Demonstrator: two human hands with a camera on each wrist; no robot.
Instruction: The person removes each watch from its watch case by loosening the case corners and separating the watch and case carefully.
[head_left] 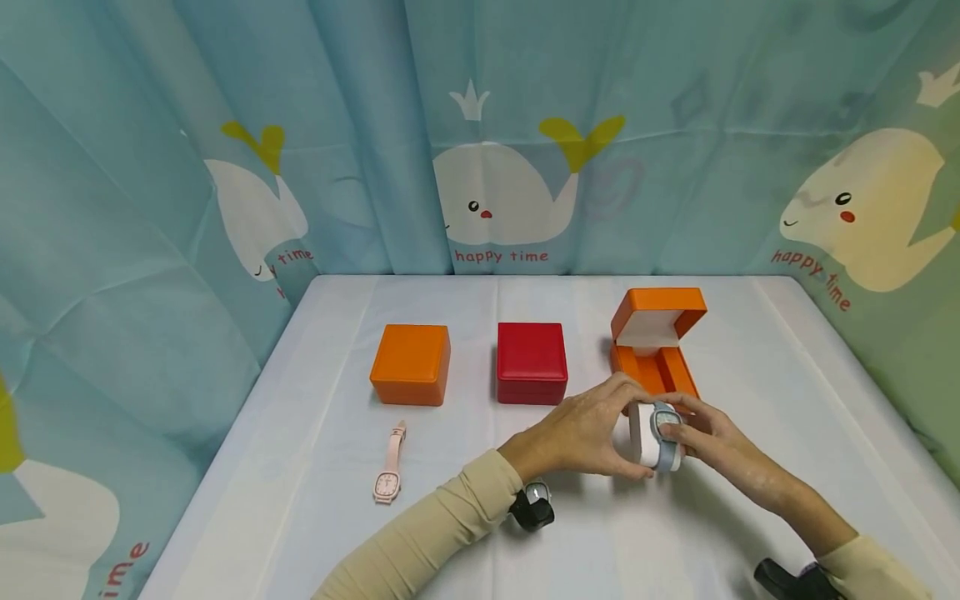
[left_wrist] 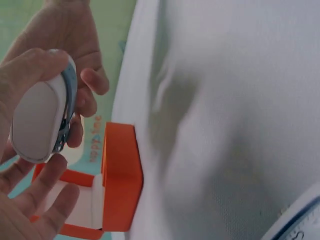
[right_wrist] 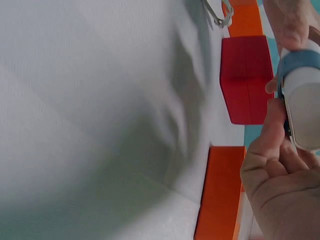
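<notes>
A watch with a blue-grey strap (head_left: 664,454) is wrapped around a white watch cushion (left_wrist: 35,120), held above the table in front of an open orange box (head_left: 678,375). My left hand (head_left: 581,429) grips the cushion from the left, thumb and fingers on its ends. From the other side my right hand (head_left: 720,446) holds the watch, its thumb on the dial. In the right wrist view, fingers of the right hand (right_wrist: 280,185) lie against the strap and cushion. The open box has a white-lined lid and a divider inside; the hands partly hide its front.
A closed orange box (head_left: 411,365) and a closed red box (head_left: 532,364) stand to the left. A pink watch (head_left: 388,475) lies before the orange one. Beneath my left wrist a round silvery dial (head_left: 537,492) is partly hidden. A patterned curtain (head_left: 360,167) hangs behind the table.
</notes>
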